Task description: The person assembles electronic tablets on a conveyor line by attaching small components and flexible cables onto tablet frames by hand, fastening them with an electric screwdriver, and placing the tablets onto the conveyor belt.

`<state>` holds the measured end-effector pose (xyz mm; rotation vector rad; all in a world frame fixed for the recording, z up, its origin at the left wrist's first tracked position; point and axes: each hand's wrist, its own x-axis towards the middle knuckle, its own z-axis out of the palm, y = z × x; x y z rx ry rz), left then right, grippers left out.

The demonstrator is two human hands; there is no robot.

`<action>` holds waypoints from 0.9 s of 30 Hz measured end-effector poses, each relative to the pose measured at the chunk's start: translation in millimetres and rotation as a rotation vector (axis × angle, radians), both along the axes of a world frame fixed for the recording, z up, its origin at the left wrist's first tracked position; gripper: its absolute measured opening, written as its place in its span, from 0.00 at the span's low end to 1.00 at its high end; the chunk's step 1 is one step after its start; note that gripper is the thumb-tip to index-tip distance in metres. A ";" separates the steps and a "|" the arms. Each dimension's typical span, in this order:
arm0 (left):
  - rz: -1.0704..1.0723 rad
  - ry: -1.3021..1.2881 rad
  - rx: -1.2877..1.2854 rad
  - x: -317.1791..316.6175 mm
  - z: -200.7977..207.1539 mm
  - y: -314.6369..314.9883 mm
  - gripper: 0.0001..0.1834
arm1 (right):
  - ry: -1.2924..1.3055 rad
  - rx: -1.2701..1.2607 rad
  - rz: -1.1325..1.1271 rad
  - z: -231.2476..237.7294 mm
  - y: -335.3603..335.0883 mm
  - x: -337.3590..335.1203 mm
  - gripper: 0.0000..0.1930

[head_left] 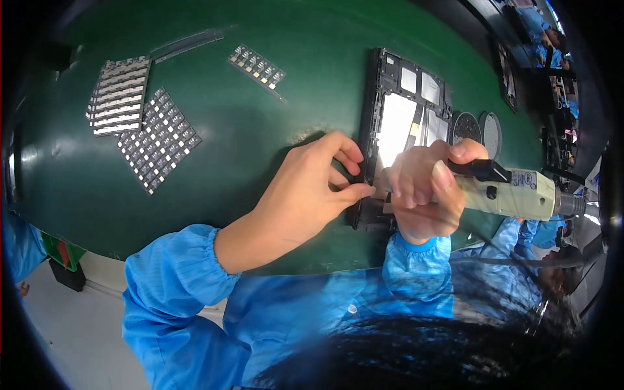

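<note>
A black device housing [396, 127], with silver and white panels set in its inner side, lies on the green table in front of me. My left hand [296, 185] curls its thumb and fingers against the housing's left edge, near the closer end. My right hand [426, 192] is wrapped round a cream electric screwdriver [513, 196] with a black lever. That tool lies roughly level, its rear pointing right and its front end hidden behind my fingers. My right hand covers the near right part of the housing.
Two round dishes, one dark [466, 128] and one pale [492, 135], stand right of the housing. On the left lie sheets of small parts [160, 140], a stacked set [120, 96], a dark strip [188, 44] and a smaller sheet [257, 67]. Other people in blue are at far right.
</note>
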<state>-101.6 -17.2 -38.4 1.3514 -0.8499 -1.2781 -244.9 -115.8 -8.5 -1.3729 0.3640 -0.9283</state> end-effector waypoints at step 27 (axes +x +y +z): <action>-0.019 -0.061 0.017 -2.4 2.7 -4.8 0.18 | 0.165 -0.078 -0.125 0.4 7.1 4.8 0.16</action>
